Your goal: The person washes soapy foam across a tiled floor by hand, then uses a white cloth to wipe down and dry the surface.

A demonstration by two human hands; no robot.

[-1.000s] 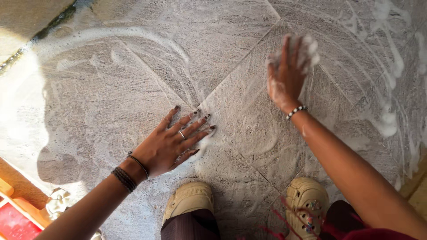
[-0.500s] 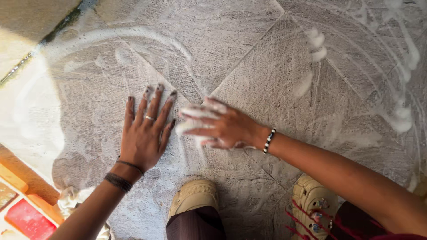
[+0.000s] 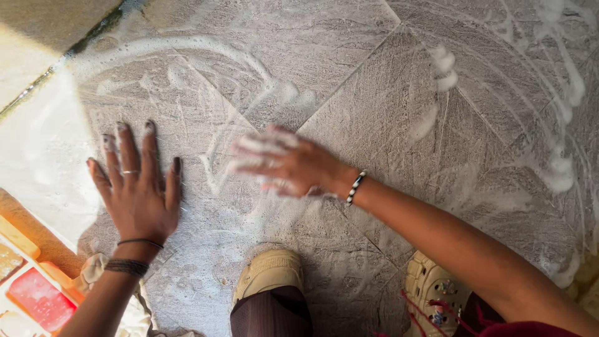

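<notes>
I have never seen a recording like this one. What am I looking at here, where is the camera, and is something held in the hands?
There is no machine: a person works with bare hands. The camera sits on the person's head and looks down. The left hand lies flat, fingers spread, on the wet grey stone floor tiles. The right hand, blurred and covered in white soap foam, is over the tiles; whether it holds anything is unclear. Beige shoes show below, and an orange and red tray at the lower left.

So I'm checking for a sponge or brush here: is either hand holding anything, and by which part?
Left hand holds nothing; it lies flat, fingers spread, on the soapy floor tiles. Right hand is foam-covered and motion-blurred, so a hold cannot be told.
</notes>
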